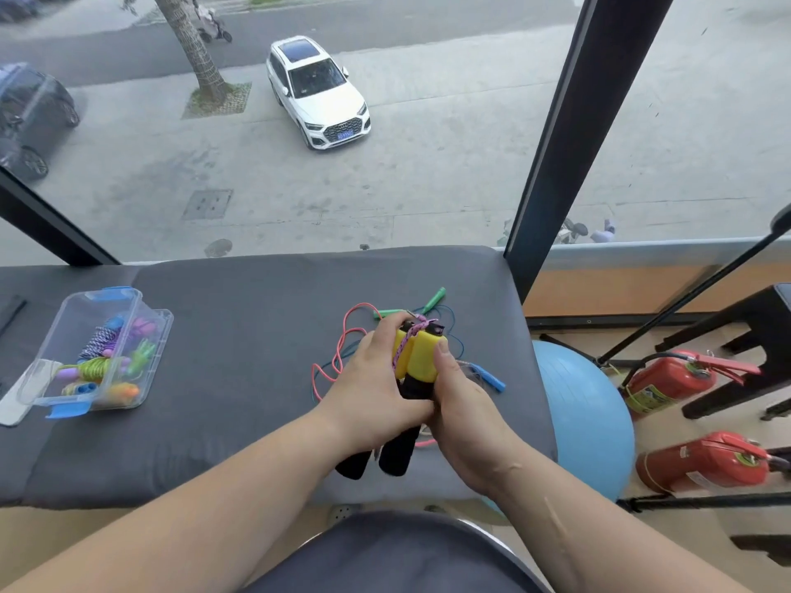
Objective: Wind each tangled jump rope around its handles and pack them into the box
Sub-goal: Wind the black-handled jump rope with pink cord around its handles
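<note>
At frame centre the left hand (pixel 372 380) and right hand (pixel 464 410) both curl round the paired yellow handles (pixel 423 363), whose lone purple cord (pixel 404 348) wrap may unwind if either grip loosens.

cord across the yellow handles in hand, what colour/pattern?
Purple-and-white braided cord over the yellow-and-black jump-rope handles; the head view shows it.

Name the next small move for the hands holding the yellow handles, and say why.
Probably one more turn of the purple braided rope around the yellow handles: the left hand and right hand grip both handles side by side, and only one strand shows crossing them. The clear box stands at the left.
</note>
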`<state>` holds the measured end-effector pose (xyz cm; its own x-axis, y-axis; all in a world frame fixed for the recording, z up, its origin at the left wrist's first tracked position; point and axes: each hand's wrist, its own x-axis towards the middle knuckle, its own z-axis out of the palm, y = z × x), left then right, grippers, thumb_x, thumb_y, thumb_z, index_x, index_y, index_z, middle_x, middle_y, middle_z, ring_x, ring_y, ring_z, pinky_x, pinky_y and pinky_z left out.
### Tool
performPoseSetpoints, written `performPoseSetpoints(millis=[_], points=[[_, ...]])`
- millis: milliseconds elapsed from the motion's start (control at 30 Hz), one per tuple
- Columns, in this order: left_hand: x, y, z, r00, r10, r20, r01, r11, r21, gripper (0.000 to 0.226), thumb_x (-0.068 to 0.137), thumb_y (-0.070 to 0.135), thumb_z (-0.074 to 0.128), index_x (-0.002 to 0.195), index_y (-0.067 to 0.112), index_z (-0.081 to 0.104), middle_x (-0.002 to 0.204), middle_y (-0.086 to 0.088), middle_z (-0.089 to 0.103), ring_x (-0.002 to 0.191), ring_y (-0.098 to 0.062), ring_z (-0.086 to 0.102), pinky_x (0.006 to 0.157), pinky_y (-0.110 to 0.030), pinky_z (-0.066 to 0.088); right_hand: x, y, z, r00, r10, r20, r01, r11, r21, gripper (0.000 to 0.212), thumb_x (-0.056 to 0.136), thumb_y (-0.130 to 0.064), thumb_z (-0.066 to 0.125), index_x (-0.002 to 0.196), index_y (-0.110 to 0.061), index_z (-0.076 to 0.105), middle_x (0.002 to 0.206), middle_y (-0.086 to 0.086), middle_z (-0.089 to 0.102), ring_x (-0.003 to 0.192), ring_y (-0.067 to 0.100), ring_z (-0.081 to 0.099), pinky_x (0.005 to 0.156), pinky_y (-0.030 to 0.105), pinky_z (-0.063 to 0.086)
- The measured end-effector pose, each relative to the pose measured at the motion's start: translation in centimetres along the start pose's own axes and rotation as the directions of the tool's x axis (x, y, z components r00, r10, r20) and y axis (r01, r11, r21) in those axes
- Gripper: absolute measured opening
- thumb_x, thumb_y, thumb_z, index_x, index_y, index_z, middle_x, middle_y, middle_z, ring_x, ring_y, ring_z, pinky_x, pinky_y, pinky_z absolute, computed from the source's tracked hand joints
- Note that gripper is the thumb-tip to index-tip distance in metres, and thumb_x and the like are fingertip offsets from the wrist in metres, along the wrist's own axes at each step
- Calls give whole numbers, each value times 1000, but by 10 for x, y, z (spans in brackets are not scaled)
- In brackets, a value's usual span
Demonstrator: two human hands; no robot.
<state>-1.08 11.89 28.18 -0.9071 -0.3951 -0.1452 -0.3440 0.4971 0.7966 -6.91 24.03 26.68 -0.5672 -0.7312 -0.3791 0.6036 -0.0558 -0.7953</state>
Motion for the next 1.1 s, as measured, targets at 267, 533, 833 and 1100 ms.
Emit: performPoseSetpoints(millis=[267, 533, 833, 1100], points=[[-6, -2, -4, 1000, 30, 3, -31, 999, 12, 90, 59, 40, 94, 133, 44, 44, 109, 21, 62, 97, -1, 61, 87, -20, 49, -2, 2, -10, 989, -91, -115, 79, 991, -112, 11, 92, -4, 55, 99, -7, 64, 92, 6, 72, 83, 19, 67, 74, 31, 53], [1, -23, -17, 972, -230, -43, 223, 966, -130, 23, 77, 32, 72, 98, 25, 65, 79, 4, 65, 69, -18, 56, 62, -25, 48, 2, -4, -35, 969, -5, -248, -40, 983, -177, 13, 92, -3, 50, 96, -16, 51, 71, 9, 49, 63, 22, 44, 58, 32, 43], [0, -22, -23, 979, -195, 56, 200, 879, -433, 22, 93, 3, 70, 108, 17, 62, 91, 2, 62, 68, -3, 58, 65, -18, 51, 7, -8, -35, 951, -271, -146, 83, 684, -724, 9, 96, -33, 63, 89, -29, 59, 112, -5, 51, 102, 8, 55, 84, 14, 41], [1, 1, -3, 977, -195, 86, 203, 725, -658, 23, 99, 4, 59, 115, 19, 56, 101, 0, 70, 88, -14, 67, 83, -31, 56, 6, -12, -8, 967, -252, 39, 231, 801, -552, 35, 92, -53, 42, 108, -25, 55, 111, 0, 63, 104, 10, 60, 91, 34, 48]])
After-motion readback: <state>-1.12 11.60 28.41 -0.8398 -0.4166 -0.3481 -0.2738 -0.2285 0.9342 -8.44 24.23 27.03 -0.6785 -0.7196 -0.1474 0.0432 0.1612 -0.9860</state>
